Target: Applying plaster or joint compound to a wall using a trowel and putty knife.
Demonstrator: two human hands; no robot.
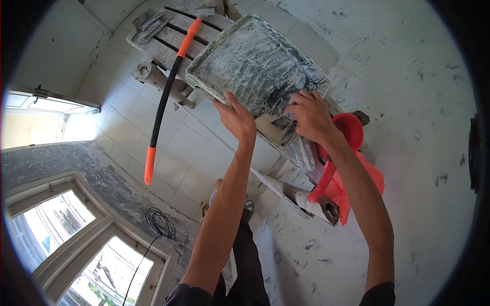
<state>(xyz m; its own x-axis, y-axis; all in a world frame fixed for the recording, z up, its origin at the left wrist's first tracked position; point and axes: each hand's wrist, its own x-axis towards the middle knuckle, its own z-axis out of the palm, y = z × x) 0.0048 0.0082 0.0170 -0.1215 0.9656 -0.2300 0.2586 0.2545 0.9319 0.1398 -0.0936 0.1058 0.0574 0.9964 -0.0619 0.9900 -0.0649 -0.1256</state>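
A paint tray (250, 56) with a ridged floor is streaked with dark and pale paint, with a beige pool at its near right corner. My left hand (235, 113) grips the tray's near edge, thumb over the rim. My right hand (309, 115) is inside the tray at its right end, fingers curled round something I cannot make out, beside a small dark triangular shape in the paint. An orange and black pole (171, 86) lies left of the tray. A red plastic scoop or funnel (352, 127) sits just right of my right hand.
The tray rests on a slatted bench (145, 38) with pale pipes (288, 191) and red plastic (370, 178) around it. A black coiled cable (160, 222) hangs by two windows (51, 224) at lower left. An open pane (48, 99) is at far left.
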